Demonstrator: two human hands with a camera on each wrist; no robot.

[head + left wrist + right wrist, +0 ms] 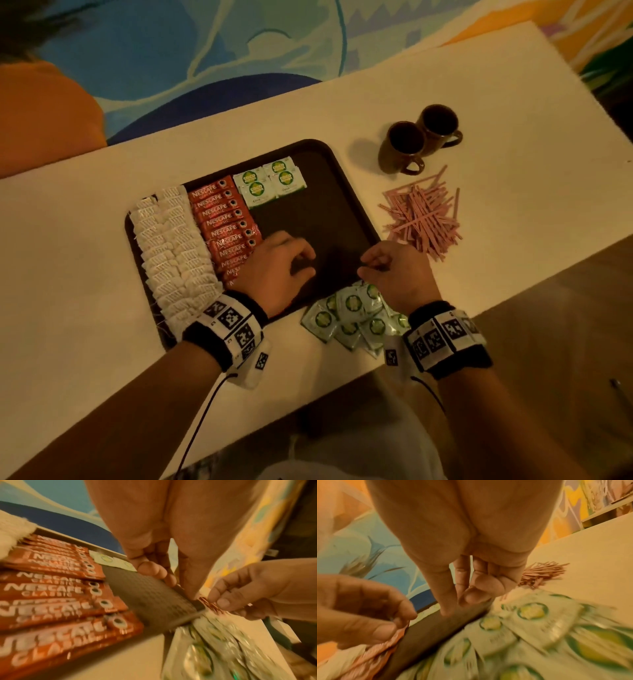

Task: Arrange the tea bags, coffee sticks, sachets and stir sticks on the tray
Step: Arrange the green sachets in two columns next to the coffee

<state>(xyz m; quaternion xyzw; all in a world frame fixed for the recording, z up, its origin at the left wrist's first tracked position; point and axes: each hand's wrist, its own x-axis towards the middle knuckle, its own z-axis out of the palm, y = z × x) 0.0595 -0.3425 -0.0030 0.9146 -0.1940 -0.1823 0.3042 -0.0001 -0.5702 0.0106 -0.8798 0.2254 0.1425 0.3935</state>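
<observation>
A dark brown tray holds a column of white tea bags at its left, a row of red coffee sticks beside them, and a few green-and-white sachets at the far edge. My left hand hovers over the tray's bare near part, just right of the coffee sticks. Its fingers are loosely curled and empty. My right hand sits at the tray's near right rim, fingers loosely curled, nothing seen in it. A loose pile of sachets lies on the table below that hand.
Pink stir sticks lie in a heap on the white table right of the tray. Two brown mugs stand behind them. The table's near edge runs just below the sachet pile. The tray's right half is bare.
</observation>
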